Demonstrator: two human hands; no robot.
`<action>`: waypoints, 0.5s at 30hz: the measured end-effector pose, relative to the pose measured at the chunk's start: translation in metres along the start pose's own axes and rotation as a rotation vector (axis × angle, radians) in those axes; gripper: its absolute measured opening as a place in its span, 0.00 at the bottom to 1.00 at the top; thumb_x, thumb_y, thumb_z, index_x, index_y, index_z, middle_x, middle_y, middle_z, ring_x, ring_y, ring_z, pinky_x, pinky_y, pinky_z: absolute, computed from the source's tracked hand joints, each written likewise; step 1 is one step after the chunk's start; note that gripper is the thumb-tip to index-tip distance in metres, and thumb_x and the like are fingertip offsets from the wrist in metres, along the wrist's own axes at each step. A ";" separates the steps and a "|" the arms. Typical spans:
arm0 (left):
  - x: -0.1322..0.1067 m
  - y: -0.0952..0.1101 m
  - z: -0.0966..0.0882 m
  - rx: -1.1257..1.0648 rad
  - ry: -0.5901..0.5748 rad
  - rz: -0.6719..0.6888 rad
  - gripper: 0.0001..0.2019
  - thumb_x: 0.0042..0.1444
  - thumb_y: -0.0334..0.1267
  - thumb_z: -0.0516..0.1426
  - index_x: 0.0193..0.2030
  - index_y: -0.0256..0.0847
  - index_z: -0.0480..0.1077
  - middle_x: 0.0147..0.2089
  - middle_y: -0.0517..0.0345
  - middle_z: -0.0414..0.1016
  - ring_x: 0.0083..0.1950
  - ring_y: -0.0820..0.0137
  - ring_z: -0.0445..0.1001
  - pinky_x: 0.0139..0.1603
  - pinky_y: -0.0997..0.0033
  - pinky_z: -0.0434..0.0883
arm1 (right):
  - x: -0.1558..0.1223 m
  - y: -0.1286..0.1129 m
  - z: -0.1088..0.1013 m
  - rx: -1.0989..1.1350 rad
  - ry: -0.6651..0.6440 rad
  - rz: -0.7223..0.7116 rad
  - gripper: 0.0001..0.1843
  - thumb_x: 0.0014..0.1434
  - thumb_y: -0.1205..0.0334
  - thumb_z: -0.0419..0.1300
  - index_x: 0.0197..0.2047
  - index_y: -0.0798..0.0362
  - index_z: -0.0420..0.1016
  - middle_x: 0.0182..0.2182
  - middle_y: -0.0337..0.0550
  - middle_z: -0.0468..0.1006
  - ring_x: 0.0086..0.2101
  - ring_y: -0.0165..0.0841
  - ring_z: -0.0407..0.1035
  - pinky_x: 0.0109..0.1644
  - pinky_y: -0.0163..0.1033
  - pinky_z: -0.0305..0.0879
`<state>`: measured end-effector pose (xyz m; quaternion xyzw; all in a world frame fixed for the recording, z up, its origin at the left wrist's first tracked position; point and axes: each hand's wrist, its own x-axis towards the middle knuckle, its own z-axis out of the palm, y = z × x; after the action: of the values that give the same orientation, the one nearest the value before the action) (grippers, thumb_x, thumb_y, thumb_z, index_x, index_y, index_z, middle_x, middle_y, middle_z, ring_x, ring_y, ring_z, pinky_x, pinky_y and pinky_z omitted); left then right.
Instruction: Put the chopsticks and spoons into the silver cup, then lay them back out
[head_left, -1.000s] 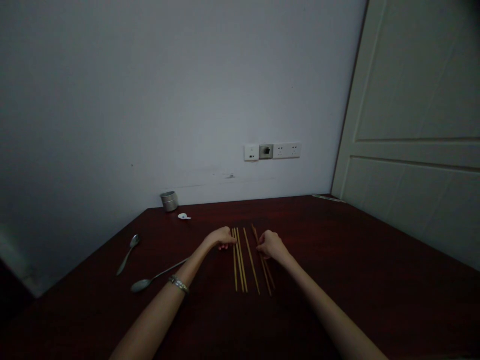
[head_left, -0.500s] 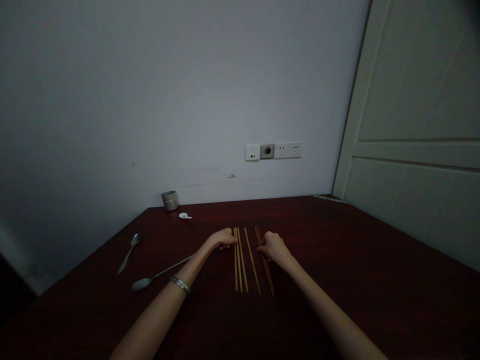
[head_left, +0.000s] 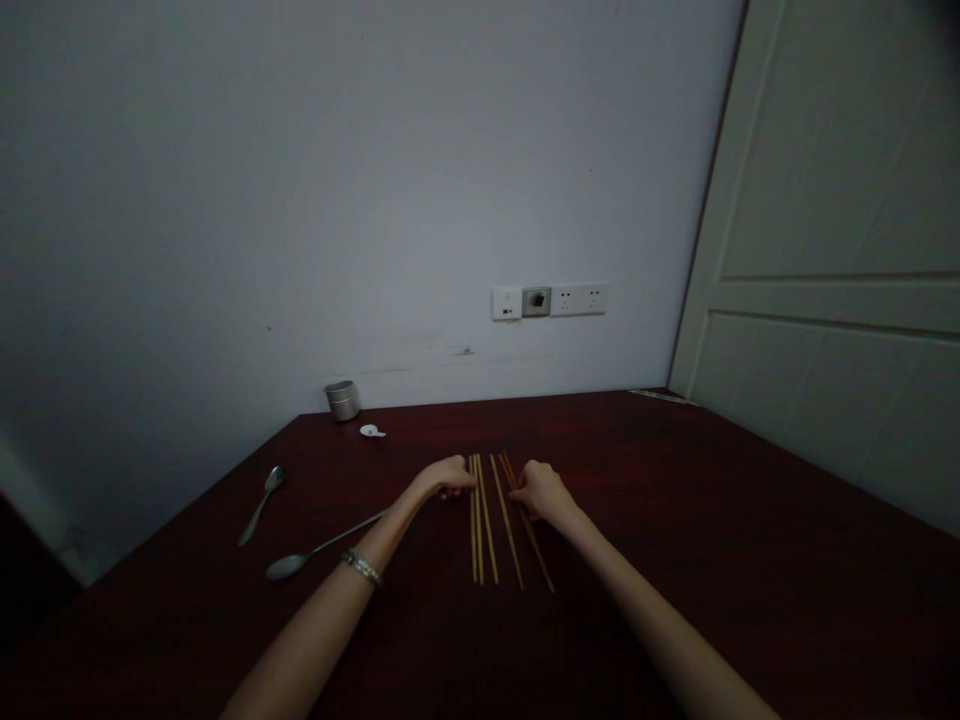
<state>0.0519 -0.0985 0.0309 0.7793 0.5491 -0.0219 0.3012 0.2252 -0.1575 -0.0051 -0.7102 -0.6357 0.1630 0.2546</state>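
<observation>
Several wooden chopsticks (head_left: pixel 487 525) lie side by side on a dark red-brown table (head_left: pixel 750 560), pointing away from me. My left hand (head_left: pixel 447 477) rests curled at the far end of the pale left-hand sticks, its fingertips touching them. A metal bracelet circles that wrist. My right hand (head_left: pixel 543 491) is closed over the darker brown chopsticks (head_left: pixel 534 545) on the right side of the row, pinching their upper part.
Two metal spoons (head_left: pixel 259 503) (head_left: pixel 315 551) lie to the left of my left arm. A small metal cup (head_left: pixel 343 400) and a small white object (head_left: pixel 370 431) stand near the wall. Wall sockets (head_left: pixel 549 301) are above the table. A white door (head_left: pixel 840 260) borders the right.
The darker chopsticks under my right hand have shifted left at the far end and now lie more slanted. My left hand has stayed in place.
</observation>
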 end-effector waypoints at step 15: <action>0.002 0.000 0.005 0.024 0.062 0.006 0.09 0.43 0.35 0.51 0.16 0.36 0.59 0.12 0.63 0.58 0.10 0.77 0.56 0.13 0.76 0.58 | -0.007 -0.004 -0.008 0.058 -0.066 0.028 0.11 0.42 0.61 0.63 0.27 0.58 0.67 0.31 0.52 0.75 0.18 0.32 0.70 0.11 0.28 0.59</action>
<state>0.0544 -0.0996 0.0258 0.7847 0.5556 -0.0035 0.2749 0.2260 -0.1655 0.0032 -0.7058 -0.6287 0.2084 0.2514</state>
